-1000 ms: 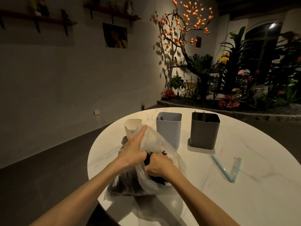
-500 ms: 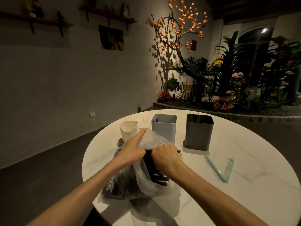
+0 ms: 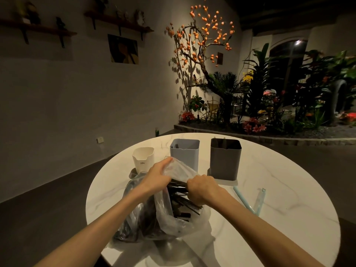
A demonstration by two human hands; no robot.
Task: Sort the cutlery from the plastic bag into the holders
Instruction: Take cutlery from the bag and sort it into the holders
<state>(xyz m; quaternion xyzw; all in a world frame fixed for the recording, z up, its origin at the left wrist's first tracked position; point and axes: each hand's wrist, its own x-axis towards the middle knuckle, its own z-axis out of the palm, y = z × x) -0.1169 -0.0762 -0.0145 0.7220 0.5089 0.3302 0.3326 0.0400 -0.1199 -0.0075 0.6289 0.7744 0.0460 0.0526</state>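
- Dim light fills the room around you, and a round white marble table (image 3: 269,218) carries everything; its near edge runs out of view at the bottom.
- On the wall to your far left hang two shelves (image 3: 48,31) with small figures too dark to make out, and a picture (image 3: 124,49) below them.
- Furthest left of the holders stands a small white holder (image 3: 143,158), its foot hidden behind the bag.
- Your left hand (image 3: 157,177) pinches the upper film of the clear plastic bag (image 3: 173,218) and lifts it, fingers stretched forward with the thumb closing under them.
- That bag lies on the table right in front of you; dark cutlery (image 3: 181,201) fills it, and through the film you cannot tell forks from spoons or knives.
- Behind the bag stands a light blue holder (image 3: 185,153), its lower front covered by the raised plastic; something dark shows inside at the rim.
- Your right hand (image 3: 202,187) is curled in a fist round a bundle of the dark cutlery at the bag's mouth, handles sticking out below it.
- A dark grey holder (image 3: 225,158) stands just right of the blue one, a few tips showing above its rim.
- Further right on the table lies a pale blue bag clip (image 3: 250,203), opened in a V.
- Beyond the table, a lit tree with orange fruit (image 3: 202,39) and a bed of plants (image 3: 289,105) fill the right background.
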